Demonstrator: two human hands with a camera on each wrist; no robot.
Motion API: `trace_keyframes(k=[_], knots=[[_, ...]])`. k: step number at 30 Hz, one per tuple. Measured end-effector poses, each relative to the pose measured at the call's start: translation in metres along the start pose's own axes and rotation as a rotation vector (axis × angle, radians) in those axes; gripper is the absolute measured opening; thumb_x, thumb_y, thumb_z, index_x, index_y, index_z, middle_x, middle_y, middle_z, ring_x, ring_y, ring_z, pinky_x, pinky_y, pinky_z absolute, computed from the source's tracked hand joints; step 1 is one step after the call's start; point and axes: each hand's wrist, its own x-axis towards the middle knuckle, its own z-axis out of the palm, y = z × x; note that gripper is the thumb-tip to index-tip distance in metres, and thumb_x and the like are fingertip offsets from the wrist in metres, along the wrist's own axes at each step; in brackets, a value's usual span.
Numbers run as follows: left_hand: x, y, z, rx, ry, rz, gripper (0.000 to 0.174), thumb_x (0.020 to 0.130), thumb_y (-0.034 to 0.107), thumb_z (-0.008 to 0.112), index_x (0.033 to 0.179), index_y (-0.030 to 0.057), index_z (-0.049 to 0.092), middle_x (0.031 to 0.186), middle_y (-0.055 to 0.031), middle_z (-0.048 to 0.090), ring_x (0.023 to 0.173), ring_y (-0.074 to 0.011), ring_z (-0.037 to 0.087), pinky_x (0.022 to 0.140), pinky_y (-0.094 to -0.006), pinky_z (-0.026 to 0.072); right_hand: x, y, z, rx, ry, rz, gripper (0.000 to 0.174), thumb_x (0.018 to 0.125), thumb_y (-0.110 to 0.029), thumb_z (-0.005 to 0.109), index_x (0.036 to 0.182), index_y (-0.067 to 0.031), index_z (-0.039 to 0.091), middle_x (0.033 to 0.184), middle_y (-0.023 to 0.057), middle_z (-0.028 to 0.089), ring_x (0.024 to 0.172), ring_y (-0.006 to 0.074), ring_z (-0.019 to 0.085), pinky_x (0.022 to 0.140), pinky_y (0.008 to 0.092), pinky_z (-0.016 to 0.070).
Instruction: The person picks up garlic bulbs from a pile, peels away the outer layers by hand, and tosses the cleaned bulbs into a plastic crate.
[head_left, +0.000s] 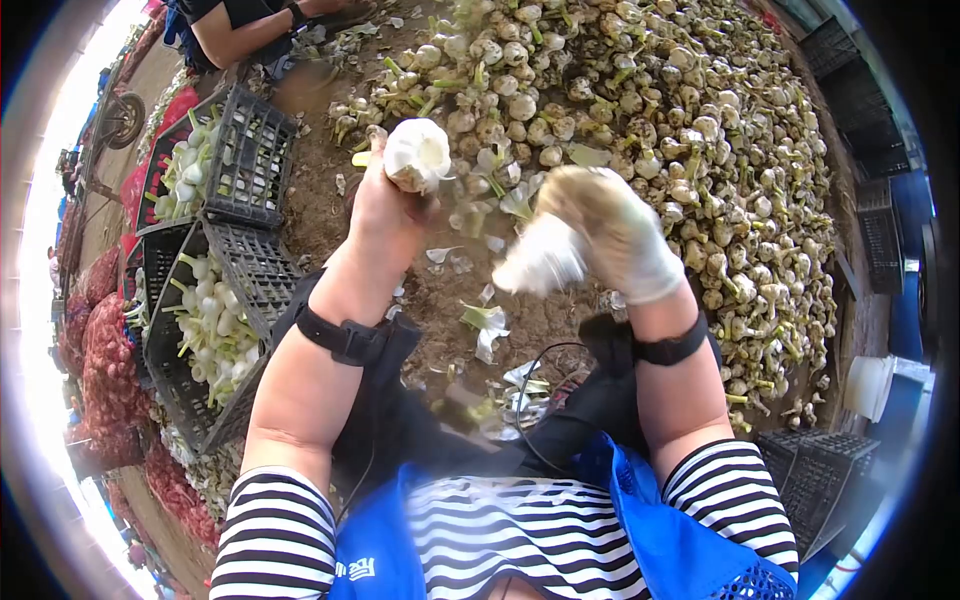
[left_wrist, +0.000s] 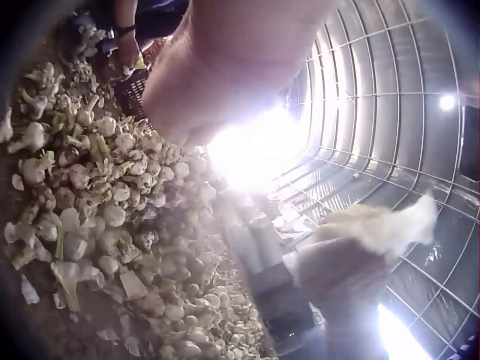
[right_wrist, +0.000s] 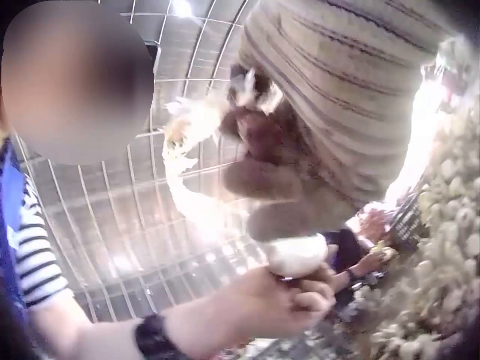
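In the head view my bare left hand (head_left: 388, 215) grips a white garlic bulb (head_left: 417, 155), its stem end poking out past the thumb. To its right is my right hand (head_left: 610, 225) in a pale glove, blurred, with a whitish papery piece (head_left: 543, 258) at its fingers. The right wrist view shows the striped glove (right_wrist: 337, 97) with bare fingertips curled around pale skins (right_wrist: 199, 131); below them my left hand (right_wrist: 262, 304) holds the smooth bulb (right_wrist: 298, 255). The left wrist view shows the left hand (left_wrist: 225, 67) only in part, its fingers out of sight.
A large heap of garlic (head_left: 700, 180) spreads ahead and right. Black crates (head_left: 250, 155) with trimmed bulbs stand at left, beside red net sacks (head_left: 105, 350). Peeled skins (head_left: 487, 325) litter the soil. Another person's arm (head_left: 235, 35) is at the upper left. A white bucket (head_left: 868, 388) stands right.
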Motion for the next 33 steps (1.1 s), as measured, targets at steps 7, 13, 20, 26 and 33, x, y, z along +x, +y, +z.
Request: trace_keyframes(k=[7, 13, 20, 26, 33], knots=[[-0.016, -0.015, 0.017, 0.143, -0.055, -0.081, 0.046, 0.092, 0.045, 0.034, 0.11, 0.0068, 0.052, 0.1, -0.0048, 0.059, 0.087, -0.0173, 0.057, 0.072, -0.0283, 0.0465, 0.014, 0.027, 0.039, -0.194, 0.023, 0.096, 0.023, 0.084, -0.023, 0.057, 0.091, -0.0019, 0.062, 0.073, 0.0013, 0.058, 0.054, 0.0069, 0.05, 0.049, 0.0217, 0.0431], [-0.013, 0.001, 0.008, 0.012, 0.074, -0.17, 0.036, 0.09, 0.043, 0.045, 0.107, 0.0131, 0.055, 0.097, -0.0015, 0.06, 0.083, -0.0155, 0.057, 0.068, -0.0288, 0.0475, 0.03, 0.018, 0.019, -0.468, 0.211, -0.348, 0.024, 0.077, -0.014, 0.063, 0.098, -0.0026, 0.056, 0.077, 0.0036, 0.059, 0.066, 0.0077, 0.056, 0.056, 0.0226, 0.0478], [-0.019, -0.012, 0.009, 0.176, -0.038, -0.05, 0.038, 0.087, 0.039, 0.051, 0.107, 0.0065, 0.053, 0.082, -0.0092, 0.061, 0.063, -0.0211, 0.061, 0.048, -0.0338, 0.0523, 0.038, 0.036, 0.035, -0.495, 0.238, -0.178, 0.025, 0.076, -0.009, 0.064, 0.097, 0.0022, 0.059, 0.078, 0.0051, 0.063, 0.066, 0.011, 0.059, 0.055, 0.0255, 0.048], [-0.015, 0.005, 0.009, 0.226, -0.057, -0.114, 0.03, 0.087, 0.031, 0.05, 0.098, 0.0047, 0.057, 0.085, -0.004, 0.062, 0.07, -0.0129, 0.059, 0.056, -0.0282, 0.0488, 0.041, 0.022, 0.038, -0.744, 0.121, -0.479, 0.019, 0.076, -0.005, 0.062, 0.095, -0.0036, 0.06, 0.084, 0.0072, 0.061, 0.072, 0.014, 0.059, 0.056, 0.0259, 0.0486], [-0.01, 0.003, -0.008, 0.36, -0.109, -0.166, 0.025, 0.087, 0.027, 0.05, 0.094, 0.0045, 0.056, 0.081, -0.0042, 0.062, 0.065, -0.0135, 0.06, 0.052, -0.0269, 0.0494, 0.026, 0.06, 0.028, -1.382, -0.162, -0.821, 0.011, 0.066, -0.014, 0.062, 0.076, -0.0089, 0.058, 0.077, 0.0085, 0.057, 0.07, 0.0268, 0.055, 0.056, 0.0357, 0.0466]])
